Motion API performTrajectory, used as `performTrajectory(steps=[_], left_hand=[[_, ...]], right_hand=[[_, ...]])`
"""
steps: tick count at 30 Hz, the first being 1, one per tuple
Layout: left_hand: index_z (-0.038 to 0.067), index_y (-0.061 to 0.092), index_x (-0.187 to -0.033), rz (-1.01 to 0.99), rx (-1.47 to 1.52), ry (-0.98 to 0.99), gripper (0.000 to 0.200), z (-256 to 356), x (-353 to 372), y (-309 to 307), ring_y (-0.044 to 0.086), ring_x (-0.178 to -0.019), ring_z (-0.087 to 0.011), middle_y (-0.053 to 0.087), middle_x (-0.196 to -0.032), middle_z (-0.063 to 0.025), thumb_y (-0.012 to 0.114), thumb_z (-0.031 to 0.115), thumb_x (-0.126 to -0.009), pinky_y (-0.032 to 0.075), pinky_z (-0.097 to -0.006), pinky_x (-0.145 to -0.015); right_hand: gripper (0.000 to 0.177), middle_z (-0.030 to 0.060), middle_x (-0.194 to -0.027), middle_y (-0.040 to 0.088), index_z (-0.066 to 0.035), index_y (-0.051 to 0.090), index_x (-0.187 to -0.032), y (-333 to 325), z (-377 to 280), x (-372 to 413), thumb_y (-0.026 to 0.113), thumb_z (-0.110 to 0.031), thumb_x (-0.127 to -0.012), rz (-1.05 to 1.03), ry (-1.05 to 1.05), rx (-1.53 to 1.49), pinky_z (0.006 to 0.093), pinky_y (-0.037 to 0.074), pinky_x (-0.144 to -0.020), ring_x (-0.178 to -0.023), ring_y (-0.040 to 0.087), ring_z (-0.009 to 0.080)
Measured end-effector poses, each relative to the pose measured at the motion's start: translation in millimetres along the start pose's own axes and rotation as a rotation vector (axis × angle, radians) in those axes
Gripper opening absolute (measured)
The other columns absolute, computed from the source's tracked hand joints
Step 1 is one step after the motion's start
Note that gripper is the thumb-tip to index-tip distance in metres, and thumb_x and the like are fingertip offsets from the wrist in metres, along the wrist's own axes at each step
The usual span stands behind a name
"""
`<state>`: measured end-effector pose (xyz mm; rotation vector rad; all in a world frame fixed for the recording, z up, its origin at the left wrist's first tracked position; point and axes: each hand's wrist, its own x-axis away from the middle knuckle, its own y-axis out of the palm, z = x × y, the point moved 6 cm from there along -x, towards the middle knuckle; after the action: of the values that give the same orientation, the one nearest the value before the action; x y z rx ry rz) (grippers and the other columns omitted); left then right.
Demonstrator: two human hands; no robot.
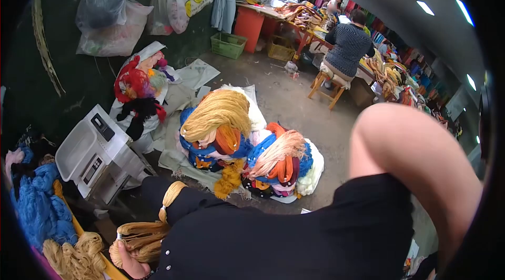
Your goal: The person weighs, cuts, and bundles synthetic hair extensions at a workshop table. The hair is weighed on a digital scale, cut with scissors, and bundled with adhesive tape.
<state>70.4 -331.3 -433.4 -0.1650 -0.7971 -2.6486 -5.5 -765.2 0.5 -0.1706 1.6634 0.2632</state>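
Note:
At the lower left, my left hand (pixel 132 262) is closed around a hank of golden-tan yarn (pixel 144 235). The thumb lies across the yarn near a pale tie, and most of the other fingers are hidden. One tied end of the hank rests over my dark clothing. Beside this hand lies a loose beige skein (pixel 79 256) at the edge of a yellow-rimmed container. My bent right arm rises at the right side, but the hand at its end is out of view.
Two big heaps of colored yarn, a golden-topped one (pixel 218 114) and a peach-topped one (pixel 284 156), stand on the floor. A white weighing scale (pixel 94 146) is at the left, near blue yarn (pixel 44 206). Farther back, a person (pixel 350 46) sits on a wooden stool (pixel 327 90).

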Motion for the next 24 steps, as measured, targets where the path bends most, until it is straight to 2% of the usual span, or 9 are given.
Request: performTrajectory(steps=[2,4,6,8,10,13,16,21,24], left_hand=[[0.013,0.054,-0.088,-0.045,0.007,-0.016,0.017,-3.5,-11.2,-23.2,0.045,-0.06,-0.0033,0.052,-0.074,0.0053,0.052,0.029,-0.095,0.036,-0.0183,-0.054],[0.008,0.055,-0.1,-0.191,0.087,0.019,0.019,3.4,-11.6,-16.7,0.058,-0.076,-0.0126,0.059,-0.083,0.0006,0.051,0.025,-0.094,0.049,-0.0275,-0.073],[0.008,0.056,-0.107,-0.145,0.153,-0.14,0.023,32.3,15.4,38.7,0.058,-0.08,-0.0114,0.06,-0.089,-0.0002,0.053,0.027,-0.093,0.047,-0.0255,-0.067],[0.009,0.059,-0.096,0.135,0.038,-0.007,0.016,25.5,-3.9,-8.1,0.056,-0.072,-0.0092,0.058,-0.081,0.0026,0.061,0.023,-0.089,0.045,-0.0232,-0.062],[0.01,0.057,-0.09,0.071,0.05,0.087,0.007,30.4,-12.6,-6.2,0.051,-0.065,-0.0056,0.055,-0.076,0.0027,0.061,0.014,-0.087,0.04,-0.0189,-0.055],[0.008,0.057,-0.084,0.086,0.017,0.179,0.005,52.0,-3.1,21.9,0.048,-0.056,-0.0039,0.056,-0.07,0.0024,0.061,0.008,-0.085,0.036,-0.018,-0.05],[0.007,0.06,-0.086,0.067,0.063,0.153,0.004,62.3,5.9,35.5,0.047,-0.056,-0.0042,0.057,-0.07,0.0021,0.062,0.01,-0.086,0.036,-0.0184,-0.051],[0.007,0.061,-0.088,-0.01,0.177,0.12,0.003,59.9,7.7,43.7,0.049,-0.057,-0.0038,0.058,-0.074,0.0025,0.059,0.009,-0.088,0.037,-0.0183,-0.051],[0.007,0.061,-0.091,0.017,0.142,0.076,0.004,56.9,9.3,42.9,0.049,-0.059,-0.0037,0.059,-0.076,0.0024,0.06,0.009,-0.087,0.038,-0.0183,-0.052]], right_hand=[[0.087,0.0231,-0.127,0.044,0.011,0.029,-0.13,0.8,-2.7,5.1,0.058,-0.053,-0.079,-0.04,0.001,-0.024,0.0414,0.037,-0.098,-0.116,0.044,0.0392],[0.086,0.0229,-0.127,0.045,0.011,0.03,-0.13,17.2,6.7,4.8,0.059,-0.052,-0.078,-0.07,0.001,-0.086,0.0411,0.037,-0.098,-0.115,0.044,0.0395],[0.046,0.0194,-0.118,0.053,0.005,0.048,-0.117,-8.7,110.1,64.3,0.046,-0.036,-0.094,-0.121,0.053,0.359,0.0407,0.038,-0.093,-0.112,0.047,0.0354],[0.026,0.0104,-0.118,0.057,-0.001,0.059,-0.112,28.6,216.0,159.7,0.049,-0.017,-0.094,0.051,0.894,-0.016,0.0321,0.036,-0.097,-0.111,0.05,0.0195],[0.029,0.0031,-0.123,0.055,-0.004,0.059,-0.118,86.6,260.8,241.3,0.055,-0.012,-0.091,-0.058,1.409,-0.273,0.0283,0.033,-0.099,-0.115,0.048,0.0134],[0.016,0.0085,-0.128,0.051,-0.004,0.069,-0.098,149.6,268.6,280.9,0.063,-0.013,-0.085,-0.32,1.504,-0.455,0.0365,0.026,-0.105,-0.13,0.033,0.0213],[0.012,0.011,-0.133,0.048,-0.007,0.069,-0.092,193.9,272.3,280.0,0.066,-0.012,-0.081,-0.516,1.351,-0.577,0.0424,0.015,-0.108,-0.137,0.021,0.028],[0.017,0.0127,-0.138,0.043,-0.008,0.07,-0.098,232.2,279.6,297.0,0.066,-0.012,-0.081,-0.593,1.303,-0.651,0.0416,0.014,-0.109,-0.137,0.02,0.0259],[0.018,0.0122,-0.138,0.042,-0.007,0.069,-0.098,236.7,284.8,309.3,0.066,-0.009,-0.081,-0.49,1.428,-0.731,0.0357,0.026,-0.105,-0.131,0.031,0.0217]])
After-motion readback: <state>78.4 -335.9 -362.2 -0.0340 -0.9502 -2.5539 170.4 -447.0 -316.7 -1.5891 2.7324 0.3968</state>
